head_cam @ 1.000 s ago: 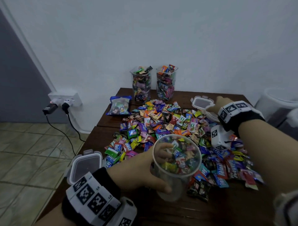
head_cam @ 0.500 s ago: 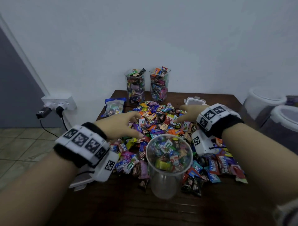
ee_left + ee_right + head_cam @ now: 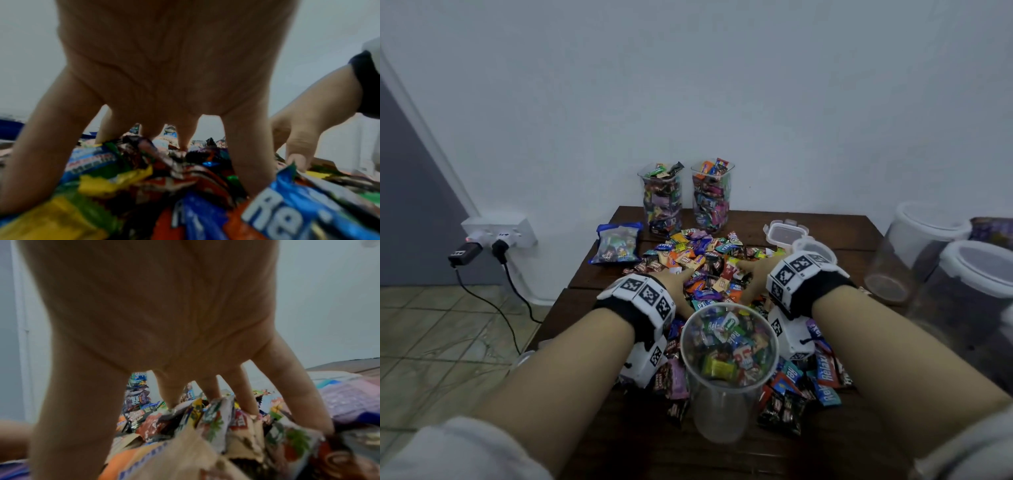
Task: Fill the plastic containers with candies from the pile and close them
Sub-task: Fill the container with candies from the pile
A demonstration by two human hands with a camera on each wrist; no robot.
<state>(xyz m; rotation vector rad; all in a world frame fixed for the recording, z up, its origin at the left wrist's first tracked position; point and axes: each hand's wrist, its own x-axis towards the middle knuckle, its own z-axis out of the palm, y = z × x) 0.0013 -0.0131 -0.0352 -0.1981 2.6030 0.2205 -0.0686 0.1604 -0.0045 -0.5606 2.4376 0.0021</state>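
A clear plastic container (image 3: 726,383), partly filled with wrapped candies, stands free at the table's front, between my forearms. Behind it spreads the candy pile (image 3: 702,260). My left hand (image 3: 676,286) lies on the pile's left part, fingers spread and straight, tips pushed down among the wrappers (image 3: 164,146). My right hand (image 3: 753,275) lies on the pile's right part in the same way (image 3: 207,404). Neither hand visibly holds a candy. Two filled, lidless containers (image 3: 662,200) (image 3: 711,195) stand at the back by the wall.
Two white-rimmed lids (image 3: 786,233) (image 3: 812,247) lie at the back right of the wooden table (image 3: 839,229). A blue candy bag (image 3: 616,243) lies at the back left. Large empty lidded tubs (image 3: 914,250) (image 3: 976,281) stand on the right. A wall socket with cables (image 3: 496,233) is on the left.
My left hand has let go of the front container and moved forward onto the pile. My right hand has come back from the lids onto the pile.
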